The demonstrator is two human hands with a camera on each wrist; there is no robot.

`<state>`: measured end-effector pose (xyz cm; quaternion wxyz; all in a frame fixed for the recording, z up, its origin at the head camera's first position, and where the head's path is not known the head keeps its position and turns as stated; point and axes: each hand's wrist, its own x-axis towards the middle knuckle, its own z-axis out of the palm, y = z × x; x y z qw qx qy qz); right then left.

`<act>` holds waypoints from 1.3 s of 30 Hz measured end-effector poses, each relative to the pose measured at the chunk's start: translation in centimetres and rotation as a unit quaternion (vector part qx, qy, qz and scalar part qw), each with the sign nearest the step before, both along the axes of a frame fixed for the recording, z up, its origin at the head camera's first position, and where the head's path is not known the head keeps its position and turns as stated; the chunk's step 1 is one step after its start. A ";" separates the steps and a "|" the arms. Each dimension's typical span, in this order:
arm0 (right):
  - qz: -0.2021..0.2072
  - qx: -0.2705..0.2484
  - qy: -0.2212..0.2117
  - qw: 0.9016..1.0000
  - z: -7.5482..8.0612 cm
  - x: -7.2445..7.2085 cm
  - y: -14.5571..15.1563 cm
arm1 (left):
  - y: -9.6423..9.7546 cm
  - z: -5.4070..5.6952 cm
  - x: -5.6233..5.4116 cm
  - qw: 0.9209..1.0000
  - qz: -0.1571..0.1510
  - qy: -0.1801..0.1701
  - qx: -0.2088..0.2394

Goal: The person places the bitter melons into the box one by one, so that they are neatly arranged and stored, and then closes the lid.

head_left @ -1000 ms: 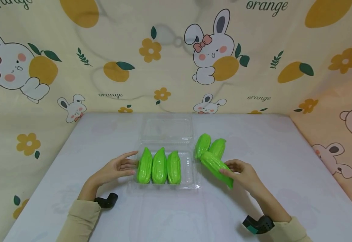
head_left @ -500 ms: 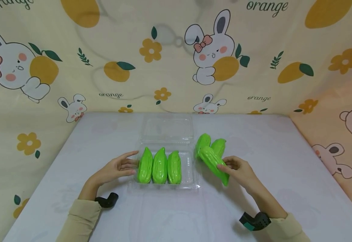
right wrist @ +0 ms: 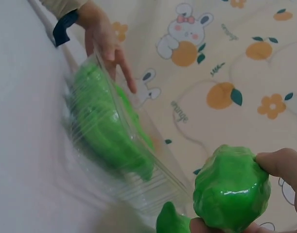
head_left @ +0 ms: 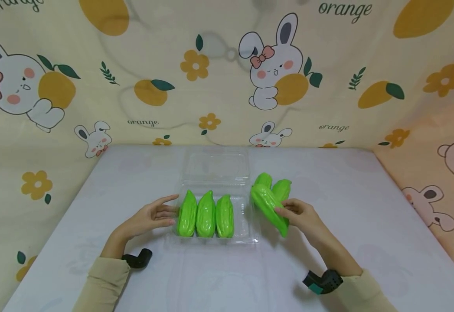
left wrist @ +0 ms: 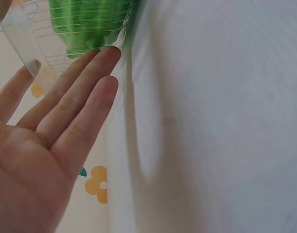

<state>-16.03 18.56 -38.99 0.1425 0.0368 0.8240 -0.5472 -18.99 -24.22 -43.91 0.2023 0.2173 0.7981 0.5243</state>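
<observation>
My right hand [head_left: 302,216] pinches a glossy, ridged green gourd [head_left: 266,203] between thumb and fingers, its upper end leaning to the left. In the right wrist view the gourd's rounded end [right wrist: 231,189] faces the camera. Behind it, a second gourd [head_left: 264,179] and a third gourd [head_left: 282,189] are partly covered. Left of these sits a clear plastic clamshell box [head_left: 246,239] with three gourds [head_left: 206,216] standing side by side in its left and middle. My left hand [head_left: 148,219] has its fingers extended, fingertips right at the box's left wall [left wrist: 41,73].
The box's transparent lid [head_left: 216,167] lies folded back toward the rear. A white cloth covers the table [head_left: 211,277]. Patterned curtain [head_left: 195,99] with rabbits and oranges hangs behind and at both sides. A dark wrist device [head_left: 323,281] is on the right wrist.
My right hand has moved left and slightly up with its gourd, which now overlaps more of the gourd behind it. The left hand stays in place at the box.
</observation>
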 end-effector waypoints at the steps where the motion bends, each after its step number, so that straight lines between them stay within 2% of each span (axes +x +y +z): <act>1: 0.000 -0.006 -0.003 1.000 0.0 0.0 -0.1 | 0.0 0.0 0.0 1.000 0.000 0.000 0.000; 10: -0.006 -0.038 -0.017 0.999 0.0 -0.2 -0.6 | 0.0 0.1 0.0 1.000 -0.002 -0.002 0.002; 24: 0.016 -0.064 -0.028 0.997 0.2 -0.7 -1.7 | -0.1 0.0 0.0 1.000 -0.002 -0.005 0.002; 32: 0.028 -0.096 -0.022 0.995 0.6 -1.0 -2.2 | -0.1 0.0 -0.1 1.000 -0.003 -0.003 0.004; 39: 0.027 -0.093 -0.023 0.995 0.7 -1.2 -2.7 | -0.2 -0.1 -0.1 1.000 -0.004 -0.007 0.011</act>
